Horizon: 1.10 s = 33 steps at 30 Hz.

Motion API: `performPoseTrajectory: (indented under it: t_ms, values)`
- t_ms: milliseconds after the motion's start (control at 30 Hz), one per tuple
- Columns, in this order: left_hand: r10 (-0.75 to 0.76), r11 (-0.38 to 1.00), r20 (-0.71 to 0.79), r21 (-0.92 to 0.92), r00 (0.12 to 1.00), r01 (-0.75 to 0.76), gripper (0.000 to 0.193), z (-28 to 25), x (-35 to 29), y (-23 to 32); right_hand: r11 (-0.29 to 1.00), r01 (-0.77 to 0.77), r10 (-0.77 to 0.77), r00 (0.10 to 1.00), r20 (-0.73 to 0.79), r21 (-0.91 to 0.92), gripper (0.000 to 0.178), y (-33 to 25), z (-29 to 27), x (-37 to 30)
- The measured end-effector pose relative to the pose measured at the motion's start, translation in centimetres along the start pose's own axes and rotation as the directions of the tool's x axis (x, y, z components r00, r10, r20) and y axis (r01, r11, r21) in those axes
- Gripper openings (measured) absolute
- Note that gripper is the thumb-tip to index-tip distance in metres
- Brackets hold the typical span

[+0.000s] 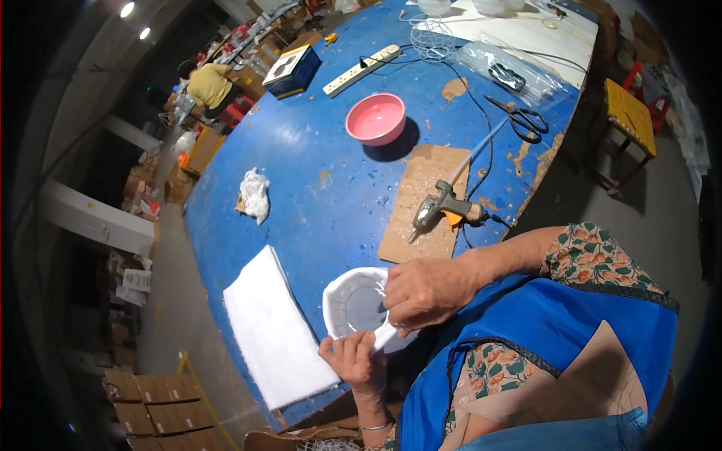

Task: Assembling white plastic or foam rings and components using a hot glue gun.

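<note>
A round white basket-like piece (331, 301) with a soft, padded-looking rim and a translucent grey inside is at the table's near edge, in front of my body. My left hand (353, 359) grips its lower rim, the fingers curled over the edge. My right hand (425, 293) is closed at the right side of the rim, its fingertips reaching inside. Whether a small thing is pinched in those fingers is hidden. Left of the piece lies a stack of white batting sheets (274, 331). Beyond my right hand a hot glue gun (436, 207) rests on a cardboard sheet (402, 214).
On the blue table (301, 165) stand a pink bowl (376, 120) and a boxed item (292, 71). Farther back are a power strip (361, 71), scissors (519, 120), cables and a clear plastic bag (526, 75). A crumpled white wad (256, 195) lies left. A yellow stool (630, 116) stands right.
</note>
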<state>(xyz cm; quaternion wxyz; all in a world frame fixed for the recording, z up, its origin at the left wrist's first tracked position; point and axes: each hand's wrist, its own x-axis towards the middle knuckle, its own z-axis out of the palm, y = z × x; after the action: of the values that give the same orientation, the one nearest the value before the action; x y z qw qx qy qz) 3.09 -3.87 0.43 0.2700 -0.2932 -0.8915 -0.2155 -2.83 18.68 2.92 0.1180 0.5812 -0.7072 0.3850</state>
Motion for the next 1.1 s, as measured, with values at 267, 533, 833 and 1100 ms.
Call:
performPoseTrajectory:
  t_ms: [267,533,833,1100]
  values:
    - [-0.140,0.954,0.005,-0.267,0.990,0.136,0.017,-1.8,0.2,-0.1,0.988,-0.049,0.054,0.998,-0.025,0.146,0.033,-0.3,-0.1,0.8]
    - [-0.712,0.695,-0.184,-0.320,0.678,0.643,0.061,-1.4,2.1,-0.4,0.992,-0.058,0.077,0.982,0.174,-0.111,0.037,0.0,0.9,0.2]
    - [-0.752,0.579,0.133,-0.336,0.645,0.743,0.018,-1.6,2.7,-2.2,1.000,-0.012,0.013,0.997,0.075,-0.016,0.032,0.6,1.0,0.2]
    - [-0.801,0.530,0.017,-0.446,0.598,0.722,0.010,-0.2,2.3,-1.1,0.978,-0.003,-0.012,0.998,0.069,0.210,0.024,-1.0,0.9,-0.1]
